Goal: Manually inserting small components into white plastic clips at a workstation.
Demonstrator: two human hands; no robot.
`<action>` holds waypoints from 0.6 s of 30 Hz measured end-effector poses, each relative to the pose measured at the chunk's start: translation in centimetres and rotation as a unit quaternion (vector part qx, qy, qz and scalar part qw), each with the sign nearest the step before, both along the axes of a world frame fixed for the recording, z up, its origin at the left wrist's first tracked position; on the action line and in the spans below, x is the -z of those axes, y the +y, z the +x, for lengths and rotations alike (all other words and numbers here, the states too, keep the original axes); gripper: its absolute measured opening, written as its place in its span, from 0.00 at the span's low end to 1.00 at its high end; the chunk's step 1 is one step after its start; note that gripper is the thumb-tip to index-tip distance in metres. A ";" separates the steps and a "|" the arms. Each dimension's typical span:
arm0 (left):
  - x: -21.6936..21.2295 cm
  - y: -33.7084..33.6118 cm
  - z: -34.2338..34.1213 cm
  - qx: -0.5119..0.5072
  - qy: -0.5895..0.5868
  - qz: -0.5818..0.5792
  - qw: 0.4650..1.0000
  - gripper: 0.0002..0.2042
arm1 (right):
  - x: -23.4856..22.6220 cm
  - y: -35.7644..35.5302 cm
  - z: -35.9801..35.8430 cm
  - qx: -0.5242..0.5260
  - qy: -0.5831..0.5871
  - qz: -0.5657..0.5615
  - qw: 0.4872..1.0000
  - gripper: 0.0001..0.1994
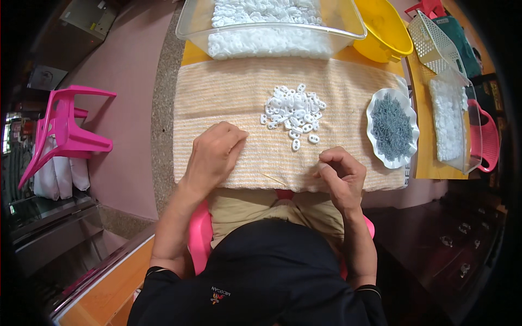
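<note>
My left hand [216,151] rests on the striped cloth [212,92], left of a loose pile of white plastic pieces [293,106]. Its fingers are curled together, and whatever they may hold is hidden. Near the cloth's front edge, my right hand [345,176] has thumb and forefinger brought close in a pinch; anything between them is too small to make out. The white pieces are small ovals with two holes, a few lying apart at the pile's near side. Between my hands lies a thin wooden stick [274,179] like a toothpick.
A scalloped white dish [372,130] of small grey metal coils stands at the right. Behind the cloth are a clear bin [272,28] full of white pieces and a yellow basin [383,27]. Farther right stands another clear bin [472,136]. A pink stool [73,127] is at the left.
</note>
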State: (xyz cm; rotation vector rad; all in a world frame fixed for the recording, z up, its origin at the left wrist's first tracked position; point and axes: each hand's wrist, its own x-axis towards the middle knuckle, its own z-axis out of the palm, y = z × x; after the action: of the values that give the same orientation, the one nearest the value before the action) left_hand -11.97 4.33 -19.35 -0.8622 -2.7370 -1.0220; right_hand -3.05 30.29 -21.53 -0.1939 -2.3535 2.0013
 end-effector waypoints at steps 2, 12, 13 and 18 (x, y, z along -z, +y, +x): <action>0.0 0.8 0.7 0.004 -0.071 0.093 0.993 0.06 | -0.1 -0.2 0.1 -0.003 0.000 -0.005 1.000 0.06; -1.0 6.0 5.5 0.057 -0.263 0.293 0.917 0.07 | -0.7 -1.6 0.9 -0.030 -0.006 -0.061 0.998 0.07; -1.0 6.0 5.6 0.057 -0.261 0.295 0.917 0.07 | -0.7 -1.5 1.0 -0.022 -0.028 -0.068 0.997 0.07; -0.3 6.2 5.7 0.051 -0.210 0.300 0.929 0.07 | -0.2 -1.1 1.2 -0.023 -0.047 -0.101 0.993 0.08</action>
State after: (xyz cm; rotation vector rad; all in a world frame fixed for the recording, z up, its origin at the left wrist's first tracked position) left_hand -6.25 10.49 -19.09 -0.7393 -2.4086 -2.1214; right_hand -1.83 29.15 -21.30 -0.2484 -2.2244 2.3015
